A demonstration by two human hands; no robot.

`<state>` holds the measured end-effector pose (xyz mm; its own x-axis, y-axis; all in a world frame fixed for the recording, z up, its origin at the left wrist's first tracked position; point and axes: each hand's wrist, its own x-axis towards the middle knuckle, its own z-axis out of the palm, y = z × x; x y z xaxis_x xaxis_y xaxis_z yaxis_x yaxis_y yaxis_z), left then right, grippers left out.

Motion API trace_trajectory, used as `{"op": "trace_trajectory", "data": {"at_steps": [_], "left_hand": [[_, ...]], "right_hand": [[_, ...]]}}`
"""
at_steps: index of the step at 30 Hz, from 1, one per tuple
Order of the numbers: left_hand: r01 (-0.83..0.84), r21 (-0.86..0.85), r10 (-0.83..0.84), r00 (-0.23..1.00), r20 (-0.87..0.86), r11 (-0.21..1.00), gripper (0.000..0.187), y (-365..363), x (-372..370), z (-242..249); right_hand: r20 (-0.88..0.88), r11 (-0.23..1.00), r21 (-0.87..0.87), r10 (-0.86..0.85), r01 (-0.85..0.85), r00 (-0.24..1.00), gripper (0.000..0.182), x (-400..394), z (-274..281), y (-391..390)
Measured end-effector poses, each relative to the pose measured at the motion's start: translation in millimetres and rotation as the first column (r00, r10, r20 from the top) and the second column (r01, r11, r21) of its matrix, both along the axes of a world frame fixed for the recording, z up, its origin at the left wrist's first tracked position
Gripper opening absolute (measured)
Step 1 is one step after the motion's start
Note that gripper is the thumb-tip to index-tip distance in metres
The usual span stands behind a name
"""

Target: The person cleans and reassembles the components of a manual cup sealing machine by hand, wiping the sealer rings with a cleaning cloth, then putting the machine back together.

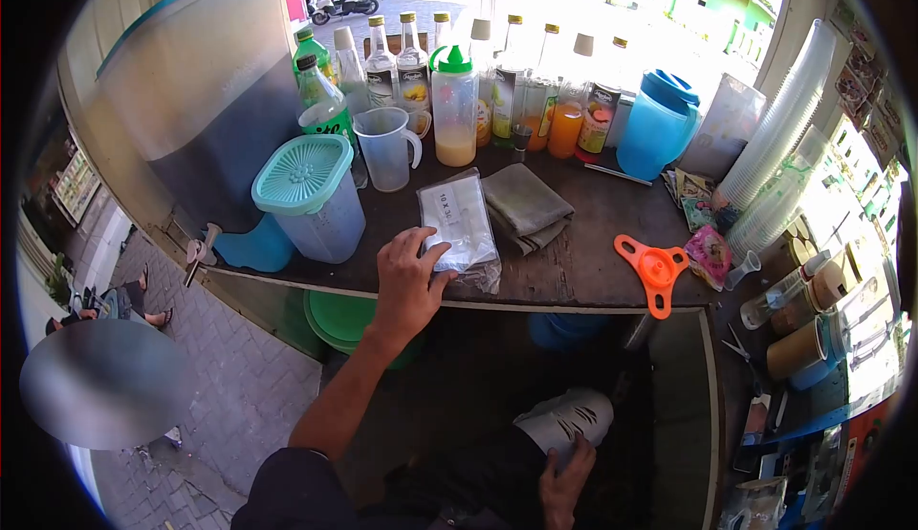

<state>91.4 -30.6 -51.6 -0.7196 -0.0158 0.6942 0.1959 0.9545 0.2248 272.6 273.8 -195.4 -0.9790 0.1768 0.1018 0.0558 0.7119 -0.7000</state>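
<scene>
My left hand (409, 276) rests at the lower left of a clear-wrapped pack of plastic bags (457, 216) labelled with a size. Its fingers are bent and apart, with thumb and fingertips touching the wrapper. The pack lies flat on the dark wooden counter (598, 276). Beside it is a folded grey-brown cloth (528, 203). Below the counter, my right hand (566, 484) lies loosely with fingers apart, against a white, dark-marked patch (571, 417) that seems to be at my knee.
Bottles (411, 66), a squeeze bottle (455, 114), a measuring jug (384, 152) and a blue pitcher (660, 128) line the back. A lidded tub (311, 209) and large dispenser (210, 90) stand left. Right are an orange three-armed piece (655, 267), stacked cups (784, 114) and scissors (738, 348).
</scene>
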Motion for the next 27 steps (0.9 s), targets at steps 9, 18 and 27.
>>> {"op": "trace_trajectory", "data": {"at_steps": [9,18,27], "left_hand": [[-0.123,-0.142,0.165,0.925,0.342,0.982,0.039,-39,-15,3],[0.503,0.078,-0.5,0.807,0.314,0.861,0.045,124,-54,51],[0.182,-0.182,-0.133,0.959,0.252,0.966,0.03,111,-134,-4]], "right_hand": [[-0.028,0.995,0.095,-0.032,0.034,0.999,0.057,6,-16,-6],[-0.26,0.98,0.112,-0.132,0.166,0.957,0.053,10,-55,-14],[-0.279,0.973,0.052,-0.2,0.223,0.939,0.053,21,-59,1]]}}
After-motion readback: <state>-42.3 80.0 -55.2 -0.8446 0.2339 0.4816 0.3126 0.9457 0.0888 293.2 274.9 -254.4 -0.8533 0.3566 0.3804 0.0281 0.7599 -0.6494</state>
